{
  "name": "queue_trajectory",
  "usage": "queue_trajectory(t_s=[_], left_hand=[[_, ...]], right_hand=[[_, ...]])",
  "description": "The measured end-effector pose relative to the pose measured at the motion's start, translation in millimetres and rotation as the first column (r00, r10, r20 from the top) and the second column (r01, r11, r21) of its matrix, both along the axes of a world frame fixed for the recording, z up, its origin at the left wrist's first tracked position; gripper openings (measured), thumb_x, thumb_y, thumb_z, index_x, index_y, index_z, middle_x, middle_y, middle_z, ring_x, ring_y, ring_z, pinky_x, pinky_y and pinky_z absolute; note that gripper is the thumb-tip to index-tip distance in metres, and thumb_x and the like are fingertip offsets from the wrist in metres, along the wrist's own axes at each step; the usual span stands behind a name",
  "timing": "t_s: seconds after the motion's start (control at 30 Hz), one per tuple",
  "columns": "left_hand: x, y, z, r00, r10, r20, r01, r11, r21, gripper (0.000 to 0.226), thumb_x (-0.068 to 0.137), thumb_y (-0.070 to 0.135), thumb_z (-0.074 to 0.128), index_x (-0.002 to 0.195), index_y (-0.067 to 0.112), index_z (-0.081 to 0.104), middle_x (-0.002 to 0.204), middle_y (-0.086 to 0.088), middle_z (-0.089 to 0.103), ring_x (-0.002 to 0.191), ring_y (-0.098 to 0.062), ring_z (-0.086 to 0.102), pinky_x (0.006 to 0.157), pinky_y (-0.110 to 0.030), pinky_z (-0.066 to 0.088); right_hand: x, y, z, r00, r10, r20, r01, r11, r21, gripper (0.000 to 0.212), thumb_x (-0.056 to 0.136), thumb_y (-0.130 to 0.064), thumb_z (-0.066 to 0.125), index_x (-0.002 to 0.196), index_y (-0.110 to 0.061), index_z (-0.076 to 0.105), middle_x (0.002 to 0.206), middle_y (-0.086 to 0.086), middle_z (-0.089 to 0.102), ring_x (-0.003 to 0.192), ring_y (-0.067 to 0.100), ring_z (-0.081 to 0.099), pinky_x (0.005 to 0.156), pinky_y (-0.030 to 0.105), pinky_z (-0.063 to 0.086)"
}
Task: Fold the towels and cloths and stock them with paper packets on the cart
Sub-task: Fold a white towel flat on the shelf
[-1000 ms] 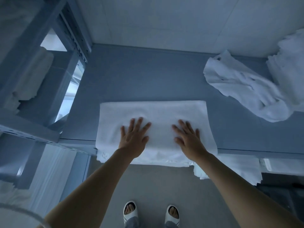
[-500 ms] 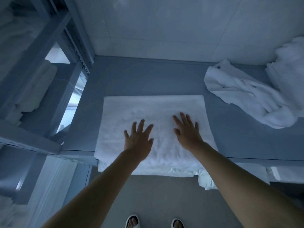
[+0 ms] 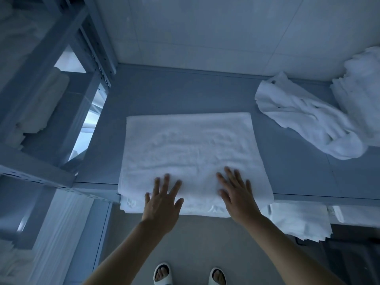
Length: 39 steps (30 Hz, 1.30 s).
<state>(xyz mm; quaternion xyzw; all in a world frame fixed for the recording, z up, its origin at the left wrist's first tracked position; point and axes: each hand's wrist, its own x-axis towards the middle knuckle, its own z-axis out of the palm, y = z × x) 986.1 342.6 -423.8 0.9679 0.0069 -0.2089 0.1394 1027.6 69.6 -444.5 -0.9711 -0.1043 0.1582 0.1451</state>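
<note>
A folded white towel [image 3: 191, 153] lies flat on the grey shelf top [image 3: 164, 93], its near edge hanging slightly over the front. My left hand [image 3: 163, 200] lies flat with spread fingers on the towel's near left part. My right hand [image 3: 236, 192] lies flat the same way on its near right part. Neither hand grips anything. A crumpled white towel [image 3: 308, 120] lies at the right of the shelf, with more white cloth [image 3: 362, 91] heaped beside it at the far right edge.
A grey metal rack [image 3: 47, 99] with white linen on its shelves stands at the left. Folded white cloths [image 3: 298, 221] sit on a lower level at the right. A tiled wall [image 3: 205, 33] closes the back. My feet in white slippers [image 3: 162, 274] stand on the floor below.
Both hands slid back toward me across the towel, from its middle to its near edge. The towel now lies flatter and further onto the shelf.
</note>
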Motion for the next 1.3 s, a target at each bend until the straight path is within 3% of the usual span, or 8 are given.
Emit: queue_trajectory(t_s=[0.1, 0.2, 0.47, 0.63, 0.73, 0.87, 1.03, 1.3], left_hand=[[18.0, -1.1, -0.3, 1.0, -0.015, 0.016, 0.014, 0.998, 0.055, 0.063, 0.107, 0.054, 0.032, 0.163, 0.044, 0.005, 0.172, 0.002, -0.015, 0.159, -0.03, -0.008, 0.125, -0.061, 0.005], [44.1, 7.0, -0.1, 1.0, -0.003, 0.014, 0.003, 1.0, -0.005, 0.062, 0.107, 0.052, 0.036, 0.162, 0.046, 0.008, 0.173, 0.005, -0.014, 0.159, -0.027, -0.01, 0.125, -0.061, 0.01], [125.0, 25.2, -7.8, 0.998, -0.055, 0.013, 0.054, 0.998, 0.025, 0.066, 0.106, 0.056, 0.039, 0.161, 0.05, 0.005, 0.172, 0.008, -0.015, 0.159, -0.023, -0.011, 0.125, -0.061, 0.007], [158.1, 12.1, 10.3, 1.0, 0.022, 0.009, -0.023, 0.985, 0.168, 0.064, 0.109, 0.039, 0.04, 0.162, 0.044, 0.005, 0.174, 0.001, -0.008, 0.159, -0.031, -0.003, 0.122, -0.065, 0.011], [140.3, 1.2, 18.3, 0.994, 0.022, 0.108, -0.038, 0.988, 0.15, 0.071, 0.105, 0.025, 0.051, 0.163, 0.038, 0.012, 0.173, -0.001, 0.002, 0.159, -0.031, 0.005, 0.123, -0.062, 0.018], [70.7, 5.9, 5.8, 0.949, -0.19, 0.25, 0.189, 0.982, 0.031, 0.06, 0.106, 0.045, 0.043, 0.162, 0.039, 0.023, 0.173, 0.002, 0.012, 0.158, -0.027, 0.013, 0.122, -0.057, 0.025], [12.0, 33.9, -24.9, 0.947, -0.211, 0.243, 0.201, 0.977, 0.068, 0.061, 0.106, 0.049, 0.041, 0.162, 0.047, 0.018, 0.173, 0.009, 0.0, 0.16, -0.024, 0.001, 0.124, -0.059, 0.017], [51.0, 30.2, -17.2, 0.973, -0.155, 0.171, 0.154, 0.988, 0.018, 0.058, 0.106, 0.053, 0.04, 0.16, 0.048, 0.019, 0.173, 0.01, 0.0, 0.16, -0.022, -0.002, 0.124, -0.059, 0.012]], right_hand=[[22.2, 3.2, -2.3, 1.0, -0.009, 0.0, 0.009, 1.0, 0.006, 0.057, 0.111, -0.042, 0.035, 0.164, -0.041, 0.015, 0.172, -0.014, -0.012, 0.159, 0.017, -0.014, 0.125, 0.057, 0.003], [40.8, 4.5, -4.2, 1.0, -0.01, 0.013, 0.01, 1.0, 0.007, 0.058, 0.11, -0.043, 0.033, 0.164, -0.041, 0.013, 0.173, -0.014, -0.012, 0.159, 0.018, -0.014, 0.125, 0.057, 0.002], [106.3, 16.9, -4.1, 0.997, -0.066, 0.027, 0.067, 0.996, -0.051, 0.058, 0.109, -0.046, 0.031, 0.164, -0.039, 0.013, 0.174, -0.01, -0.004, 0.16, 0.022, -0.005, 0.124, 0.06, 0.007], [152.2, 29.1, 8.4, 0.997, -0.071, -0.013, 0.07, 0.996, -0.055, 0.059, 0.109, -0.046, 0.035, 0.164, -0.036, 0.017, 0.174, -0.006, 0.001, 0.16, 0.025, 0.001, 0.123, 0.06, 0.013], [142.1, 32.6, 13.6, 0.999, -0.041, 0.005, 0.041, 0.996, -0.073, 0.061, 0.109, -0.042, 0.037, 0.165, -0.032, 0.015, 0.174, -0.003, 0.001, 0.16, 0.027, 0.003, 0.124, 0.058, 0.013], [74.3, 30.9, 11.4, 0.982, 0.122, 0.145, -0.13, 0.99, 0.047, 0.062, 0.108, -0.045, 0.041, 0.164, -0.029, 0.02, 0.174, -0.006, 0.005, 0.161, 0.023, 0.003, 0.124, 0.054, 0.013], [13.0, 9.3, -9.4, 0.991, 0.098, 0.096, -0.1, 0.995, 0.016, 0.066, 0.107, -0.053, 0.038, 0.165, -0.033, 0.015, 0.173, -0.011, -0.005, 0.16, 0.015, -0.008, 0.128, 0.051, 0.005], [42.7, 12.0, -7.4, 0.991, 0.106, 0.076, -0.106, 0.994, 0.0, 0.07, 0.105, -0.055, 0.037, 0.166, -0.034, 0.01, 0.173, -0.01, -0.009, 0.16, 0.017, -0.011, 0.127, 0.053, 0.001]])
